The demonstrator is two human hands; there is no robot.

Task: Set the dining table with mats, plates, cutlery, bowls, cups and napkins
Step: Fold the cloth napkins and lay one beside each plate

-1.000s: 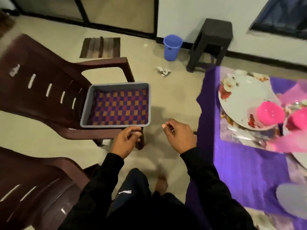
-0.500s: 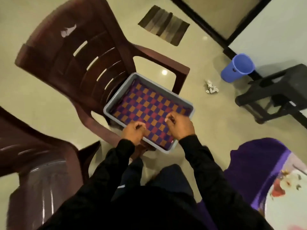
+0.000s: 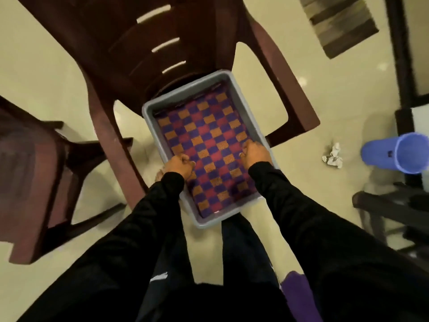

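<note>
- The left hand [image 3: 178, 164] is down on the left edge of the checked mat [image 3: 210, 149]. Its fingers are curled onto the cloth, and it looks to be pinching it.
- The right hand [image 3: 254, 153] is down on the right edge of the mat, fingers bent onto the cloth, likely pinching too.
- The mat lies flat in the gray tray [image 3: 148, 115], between the two hands.
- The mat's long side runs from near to far, so most of it lies beyond the hands.
- Both hands are equally close, one on each side.
- The tray sits on the seat of the brown chair [image 3: 274, 73].
- I think the next move is to lift the mat straight up with both hands.
</note>
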